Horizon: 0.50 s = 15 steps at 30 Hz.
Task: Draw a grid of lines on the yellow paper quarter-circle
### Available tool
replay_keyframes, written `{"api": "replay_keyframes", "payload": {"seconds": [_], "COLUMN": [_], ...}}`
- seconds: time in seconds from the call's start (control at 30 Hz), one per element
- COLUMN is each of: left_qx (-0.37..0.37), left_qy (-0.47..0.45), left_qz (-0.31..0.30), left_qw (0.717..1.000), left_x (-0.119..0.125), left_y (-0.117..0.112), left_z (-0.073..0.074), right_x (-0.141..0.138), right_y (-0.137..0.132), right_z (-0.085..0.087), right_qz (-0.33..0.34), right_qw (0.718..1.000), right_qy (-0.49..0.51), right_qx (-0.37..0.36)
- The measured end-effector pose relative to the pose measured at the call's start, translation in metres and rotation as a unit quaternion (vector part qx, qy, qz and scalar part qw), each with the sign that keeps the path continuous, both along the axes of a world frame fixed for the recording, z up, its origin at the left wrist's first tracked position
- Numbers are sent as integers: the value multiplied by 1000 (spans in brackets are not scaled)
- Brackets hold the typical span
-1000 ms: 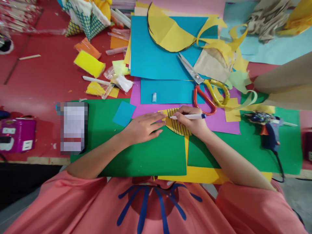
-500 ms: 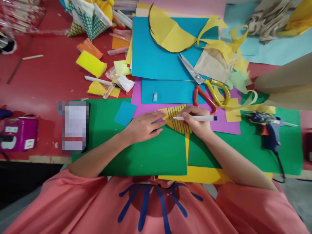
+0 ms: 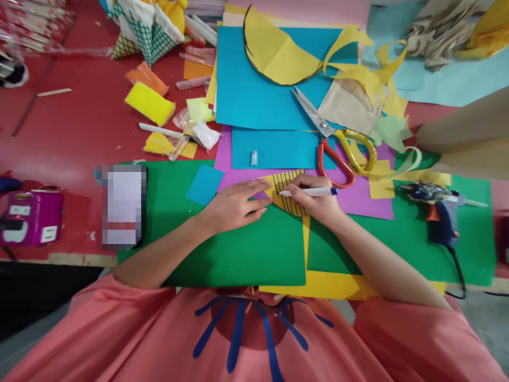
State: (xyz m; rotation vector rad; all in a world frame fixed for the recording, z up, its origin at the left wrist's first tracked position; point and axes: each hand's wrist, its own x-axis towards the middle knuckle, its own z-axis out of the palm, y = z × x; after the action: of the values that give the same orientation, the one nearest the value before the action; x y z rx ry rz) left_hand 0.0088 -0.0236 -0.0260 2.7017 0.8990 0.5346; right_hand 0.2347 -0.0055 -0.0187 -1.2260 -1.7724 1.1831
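A small yellow paper shape with black drawn lines lies where the green sheet meets the purple sheet. My left hand lies flat with fingers stretched out, pressing the shape's left edge. My right hand is closed on a white marker with a blue end, its tip touching the striped yellow shape.
Scissors with red and yellow handles lie just beyond my right hand on blue paper. A blue glue gun rests at the right on green paper. A small blue square, a pixelated box and a purple device sit to the left.
The marker tip has shifted slightly back and forth across the yellow shape. My left hand has stayed flat in the same place.
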Motion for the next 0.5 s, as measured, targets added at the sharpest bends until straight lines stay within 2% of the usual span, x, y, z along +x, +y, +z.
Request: {"api": "replay_keyframes", "payload": {"seconds": [0.3, 0.5], "left_qx": [-2, -5], "left_qy": [-1, -1], "left_qz": [-1, -1], "left_qw": [1000, 1000], "left_x": [0, -1], "left_y": [-1, -1], "left_z": [-1, 0], "right_x": [-1, 0], "right_y": [2, 1], "right_z": [8, 3], "right_qz": [22, 4], "right_qw": [998, 999], "right_qy": [14, 10], "right_qx": [-51, -33]}}
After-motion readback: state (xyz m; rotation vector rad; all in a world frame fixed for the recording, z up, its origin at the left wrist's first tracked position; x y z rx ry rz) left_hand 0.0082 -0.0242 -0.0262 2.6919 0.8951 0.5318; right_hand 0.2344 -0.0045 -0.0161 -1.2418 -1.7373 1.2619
